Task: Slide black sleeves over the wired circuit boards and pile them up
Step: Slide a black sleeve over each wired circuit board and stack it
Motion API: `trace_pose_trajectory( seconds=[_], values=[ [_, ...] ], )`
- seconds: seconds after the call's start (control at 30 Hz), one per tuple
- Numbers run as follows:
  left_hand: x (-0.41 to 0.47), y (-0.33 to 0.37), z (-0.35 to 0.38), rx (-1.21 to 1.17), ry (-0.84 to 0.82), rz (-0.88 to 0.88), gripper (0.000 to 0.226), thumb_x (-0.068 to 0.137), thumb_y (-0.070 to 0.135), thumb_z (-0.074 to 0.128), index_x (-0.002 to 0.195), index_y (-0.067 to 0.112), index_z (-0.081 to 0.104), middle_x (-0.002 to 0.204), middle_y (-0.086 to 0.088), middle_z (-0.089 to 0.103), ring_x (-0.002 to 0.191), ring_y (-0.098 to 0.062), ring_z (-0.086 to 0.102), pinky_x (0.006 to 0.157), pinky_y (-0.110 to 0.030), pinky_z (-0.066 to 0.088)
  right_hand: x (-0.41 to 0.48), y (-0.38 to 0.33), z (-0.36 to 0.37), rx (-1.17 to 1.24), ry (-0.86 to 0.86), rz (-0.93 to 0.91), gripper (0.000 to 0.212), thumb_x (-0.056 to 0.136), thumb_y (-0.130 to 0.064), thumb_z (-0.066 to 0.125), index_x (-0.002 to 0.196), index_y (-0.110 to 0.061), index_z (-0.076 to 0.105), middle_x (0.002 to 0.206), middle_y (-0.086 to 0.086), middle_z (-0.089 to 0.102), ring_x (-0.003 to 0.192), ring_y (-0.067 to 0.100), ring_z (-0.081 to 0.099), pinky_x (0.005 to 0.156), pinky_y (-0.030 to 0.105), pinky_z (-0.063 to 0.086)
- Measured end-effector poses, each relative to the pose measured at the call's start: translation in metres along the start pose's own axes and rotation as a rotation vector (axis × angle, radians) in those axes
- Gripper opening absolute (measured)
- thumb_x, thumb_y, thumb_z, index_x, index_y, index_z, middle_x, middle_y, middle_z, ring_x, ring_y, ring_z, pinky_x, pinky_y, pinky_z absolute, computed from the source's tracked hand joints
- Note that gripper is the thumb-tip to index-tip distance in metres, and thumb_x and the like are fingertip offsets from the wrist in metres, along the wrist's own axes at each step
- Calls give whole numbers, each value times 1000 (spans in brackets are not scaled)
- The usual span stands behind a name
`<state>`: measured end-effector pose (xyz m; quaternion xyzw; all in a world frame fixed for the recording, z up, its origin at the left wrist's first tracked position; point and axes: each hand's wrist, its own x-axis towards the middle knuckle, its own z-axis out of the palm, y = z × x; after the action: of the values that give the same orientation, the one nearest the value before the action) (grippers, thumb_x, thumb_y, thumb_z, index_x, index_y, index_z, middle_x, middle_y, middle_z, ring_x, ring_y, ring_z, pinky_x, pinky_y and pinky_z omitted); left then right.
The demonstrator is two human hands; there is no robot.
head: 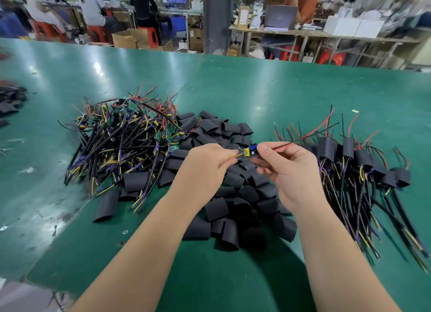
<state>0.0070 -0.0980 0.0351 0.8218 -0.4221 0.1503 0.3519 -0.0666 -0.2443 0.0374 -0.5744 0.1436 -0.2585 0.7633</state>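
Observation:
Between my hands, above the sleeve heap, I hold one bare wired circuit board (247, 152) with a yellow and a blue part. My left hand (205, 167) pinches its left end. My right hand (288, 169) pinches its right end, where thin red and black wires (310, 135) run out to the upper right. No sleeve covers this board. Loose black sleeves (235, 195) lie heaped under and behind my hands. A tangle of unsleeved boards with wires (123, 136) lies to the left. Sleeved boards (356, 162) are piled to the right.
The work lies on a green table (256, 85). More black pieces (10, 101) sit at the far left edge. Beyond the table are people on red stools, cardboard boxes, a grey pillar and benches.

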Motion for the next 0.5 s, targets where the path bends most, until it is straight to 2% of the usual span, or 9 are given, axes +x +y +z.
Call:
trace_pose_trajectory(
  seconds=[0.07, 0.17, 0.23, 0.3, 0.37, 0.43, 0.5],
  values=[
    [-2, 0, 2, 149, -20, 47, 23, 91, 12, 61, 111, 4, 70, 81, -13, 65, 74, -31, 61, 61, -41, 51, 0, 2, 1, -8, -1, -4, 11, 85, 0, 66, 76, -7, 68, 74, 9, 73, 65, 19, 70, 52, 20, 51],
    [-6, 3, 3, 331, 28, 78, 18, 86, 16, 69, 102, 8, 73, 74, -6, 63, 63, -27, 61, 44, -29, 43, 2, 6, 1, 2, 2, -9, 10, 85, 0, 66, 77, -6, 68, 74, 9, 73, 65, 20, 70, 52, 20, 50],
    [-6, 4, 4, 394, 41, 66, 9, 88, 20, 67, 90, 12, 72, 68, -3, 58, 56, -25, 56, 40, -27, 35, 3, 8, 2, -1, -4, -4, 11, 85, 0, 66, 77, -7, 68, 74, 8, 73, 66, 20, 71, 52, 20, 51],
    [-7, 2, 5, 423, 56, 36, 11, 88, 18, 66, 78, 13, 68, 64, -2, 55, 51, -25, 53, 39, -26, 30, 4, 8, 1, 5, -46, 7, 12, 84, 3, 65, 80, -8, 68, 74, 4, 73, 67, 19, 71, 54, 20, 52],
    [-9, -1, 4, 414, 75, -3, 12, 88, 15, 61, 77, 12, 66, 66, -4, 57, 49, -28, 52, 39, -27, 32, 7, 8, -6, -60, -91, 14, 19, 81, 7, 67, 85, -11, 69, 77, 2, 73, 74, 17, 70, 64, 23, 53],
    [-12, -5, 0, 377, 113, -64, 17, 88, 13, 50, 82, 11, 66, 72, -5, 60, 49, -29, 52, 40, -30, 34, 12, 7, -19, -399, -16, -21, 29, 76, 8, 71, 88, -19, 71, 82, -1, 73, 77, 13, 67, 77, 28, 54],
    [-13, -9, -4, 344, 172, -121, 25, 88, 15, 41, 86, 10, 66, 77, -5, 62, 52, -30, 53, 44, -31, 34, 16, 5, -32, -836, 150, -58, 26, 78, 1, 70, 94, -19, 72, 79, -7, 69, 75, 10, 64, 79, 28, 51]
  ],
)
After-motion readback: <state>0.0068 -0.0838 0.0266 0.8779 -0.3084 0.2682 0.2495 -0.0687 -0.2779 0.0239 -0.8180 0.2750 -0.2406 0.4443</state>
